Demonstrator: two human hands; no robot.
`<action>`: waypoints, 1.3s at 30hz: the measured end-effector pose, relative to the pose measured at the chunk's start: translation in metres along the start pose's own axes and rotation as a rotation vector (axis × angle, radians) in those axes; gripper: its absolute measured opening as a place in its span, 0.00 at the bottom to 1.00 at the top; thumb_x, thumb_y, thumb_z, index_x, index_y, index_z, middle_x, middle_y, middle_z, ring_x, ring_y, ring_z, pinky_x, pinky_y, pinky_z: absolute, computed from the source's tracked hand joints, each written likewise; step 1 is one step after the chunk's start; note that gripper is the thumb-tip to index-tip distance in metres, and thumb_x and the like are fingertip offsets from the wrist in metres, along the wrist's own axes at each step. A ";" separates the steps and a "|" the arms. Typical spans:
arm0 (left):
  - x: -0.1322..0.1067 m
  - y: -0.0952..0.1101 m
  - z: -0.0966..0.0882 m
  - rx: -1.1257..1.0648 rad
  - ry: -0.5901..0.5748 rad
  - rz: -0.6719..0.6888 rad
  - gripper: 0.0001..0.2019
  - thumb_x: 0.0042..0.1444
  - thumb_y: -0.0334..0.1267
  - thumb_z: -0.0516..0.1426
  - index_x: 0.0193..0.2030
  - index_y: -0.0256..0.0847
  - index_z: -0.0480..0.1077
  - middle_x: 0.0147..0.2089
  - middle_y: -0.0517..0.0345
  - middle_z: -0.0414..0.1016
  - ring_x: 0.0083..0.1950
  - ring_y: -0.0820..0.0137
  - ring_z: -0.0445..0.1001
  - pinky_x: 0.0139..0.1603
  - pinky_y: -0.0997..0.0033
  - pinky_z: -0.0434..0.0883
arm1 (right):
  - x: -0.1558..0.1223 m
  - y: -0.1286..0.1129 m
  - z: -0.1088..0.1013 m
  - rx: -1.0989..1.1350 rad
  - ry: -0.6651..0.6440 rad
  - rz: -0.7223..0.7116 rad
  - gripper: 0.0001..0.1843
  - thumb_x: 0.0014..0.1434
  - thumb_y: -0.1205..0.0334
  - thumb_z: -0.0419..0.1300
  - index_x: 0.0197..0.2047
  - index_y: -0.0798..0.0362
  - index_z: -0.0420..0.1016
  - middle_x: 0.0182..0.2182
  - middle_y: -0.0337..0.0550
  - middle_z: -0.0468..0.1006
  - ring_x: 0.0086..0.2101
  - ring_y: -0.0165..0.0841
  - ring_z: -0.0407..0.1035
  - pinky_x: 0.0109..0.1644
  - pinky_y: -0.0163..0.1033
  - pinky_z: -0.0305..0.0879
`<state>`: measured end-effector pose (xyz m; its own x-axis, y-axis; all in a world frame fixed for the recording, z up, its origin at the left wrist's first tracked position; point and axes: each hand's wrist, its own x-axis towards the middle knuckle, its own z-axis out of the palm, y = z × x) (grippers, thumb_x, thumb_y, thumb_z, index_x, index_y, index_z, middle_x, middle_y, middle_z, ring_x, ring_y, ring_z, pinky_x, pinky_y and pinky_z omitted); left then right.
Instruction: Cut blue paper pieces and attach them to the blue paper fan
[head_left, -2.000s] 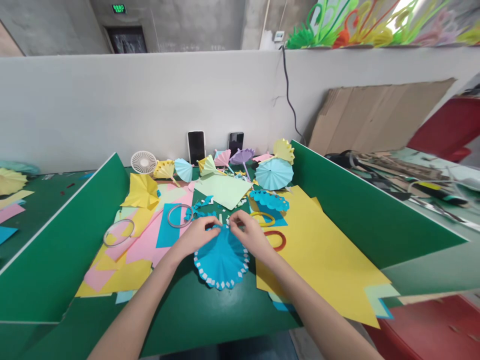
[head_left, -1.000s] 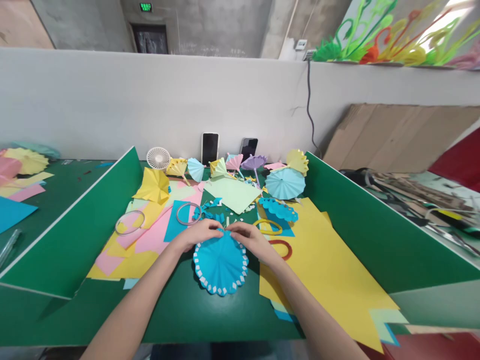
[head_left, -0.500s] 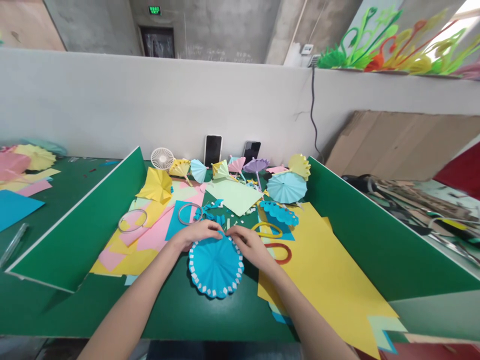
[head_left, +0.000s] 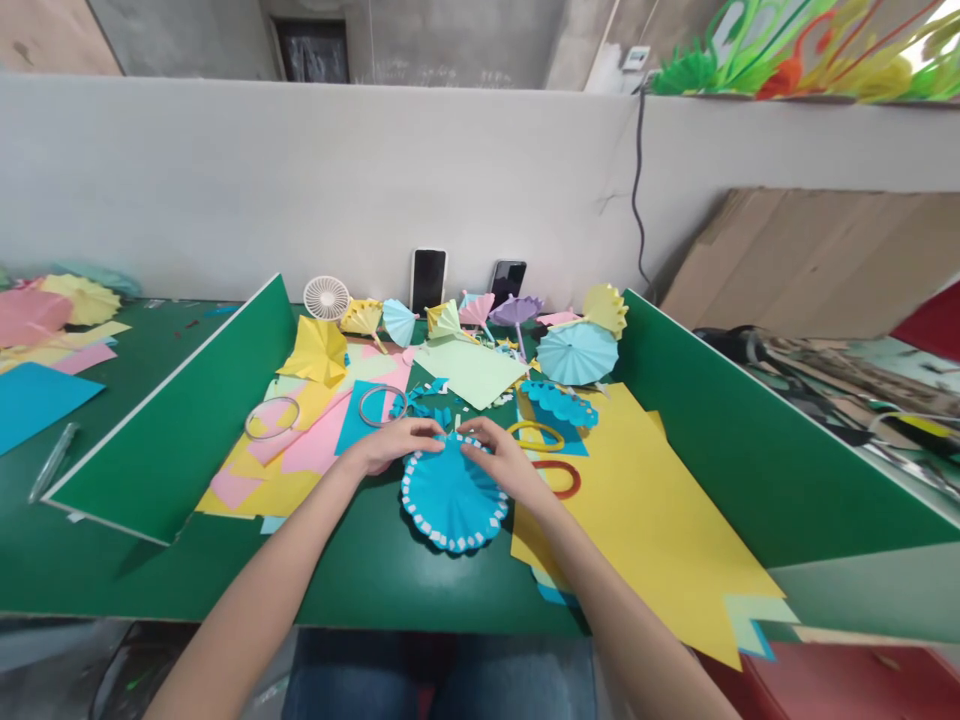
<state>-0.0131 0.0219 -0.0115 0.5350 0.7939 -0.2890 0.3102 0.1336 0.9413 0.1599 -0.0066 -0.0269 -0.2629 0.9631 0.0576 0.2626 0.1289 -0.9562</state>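
Note:
A round blue pleated paper disc point(head_left: 456, 500) with a scalloped rim lies over the green table in front of me. Small white squares run around its edge. At its far left edge, my left hand point(head_left: 397, 443) is closed on the paper, thumb resting on the upper face. My right hand point(head_left: 499, 458) grips the far right edge the same way. The fingertips below the paper are hidden. Just beyond the hands are torn blue scraps point(head_left: 424, 402) and a grey ring point(head_left: 382, 405). A yellow-handled tool point(head_left: 536, 436) and a red loop handle point(head_left: 561, 480) lie by my right hand.
Small paper umbrellas point(head_left: 517, 312) stand at the back, near two phones point(head_left: 429, 280) and a white fan point(head_left: 326, 297). Yellow sheets point(head_left: 637, 500) cover the right side. Green dividers point(head_left: 180, 430) bound both sides. Another ring point(head_left: 271, 418) lies left on coloured paper.
My view has tilted down a little. The blue paper disc and both hands have shifted slightly away and to the right. The fingertips sit a little farther apart along the rim.

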 end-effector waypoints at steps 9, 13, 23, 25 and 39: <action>-0.020 -0.001 0.011 0.141 0.025 0.055 0.20 0.43 0.44 0.56 0.44 0.39 0.65 0.43 0.56 0.67 0.44 0.69 0.64 0.41 0.73 0.61 | -0.008 0.000 0.002 -0.049 -0.090 -0.053 0.07 0.48 0.61 0.52 0.33 0.51 0.59 0.23 0.34 0.66 0.24 0.26 0.59 0.26 0.31 0.55; -0.012 -0.006 0.022 0.217 0.179 0.087 0.11 0.44 0.40 0.54 0.33 0.36 0.66 0.31 0.59 0.68 0.36 0.71 0.65 0.36 0.74 0.62 | -0.011 0.000 0.005 -0.066 -0.099 -0.071 0.07 0.50 0.61 0.50 0.34 0.51 0.58 0.25 0.35 0.67 0.25 0.27 0.61 0.26 0.31 0.55; -0.009 -0.011 0.030 0.368 0.313 0.141 0.09 0.46 0.38 0.50 0.32 0.36 0.66 0.33 0.58 0.69 0.37 0.70 0.67 0.39 0.73 0.62 | -0.009 0.002 0.003 -0.442 0.041 -0.261 0.05 0.52 0.64 0.50 0.31 0.52 0.66 0.30 0.42 0.68 0.30 0.31 0.64 0.35 0.35 0.59; -0.008 -0.011 0.033 0.405 0.323 0.139 0.09 0.47 0.37 0.49 0.33 0.36 0.67 0.34 0.58 0.70 0.38 0.70 0.67 0.40 0.74 0.62 | -0.010 0.002 0.003 -0.503 0.039 -0.287 0.06 0.53 0.64 0.50 0.32 0.52 0.67 0.32 0.44 0.68 0.33 0.32 0.64 0.36 0.36 0.59; -0.010 -0.006 0.040 0.494 0.303 0.179 0.08 0.47 0.37 0.49 0.32 0.36 0.66 0.32 0.60 0.70 0.37 0.71 0.67 0.38 0.76 0.62 | -0.010 0.003 0.001 -0.578 0.024 -0.279 0.07 0.52 0.67 0.49 0.30 0.54 0.68 0.28 0.42 0.68 0.29 0.30 0.64 0.32 0.33 0.58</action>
<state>0.0109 -0.0108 -0.0206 0.3873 0.9220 -0.0022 0.6032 -0.2516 0.7569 0.1624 -0.0159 -0.0303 -0.3749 0.8790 0.2947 0.6468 0.4757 -0.5961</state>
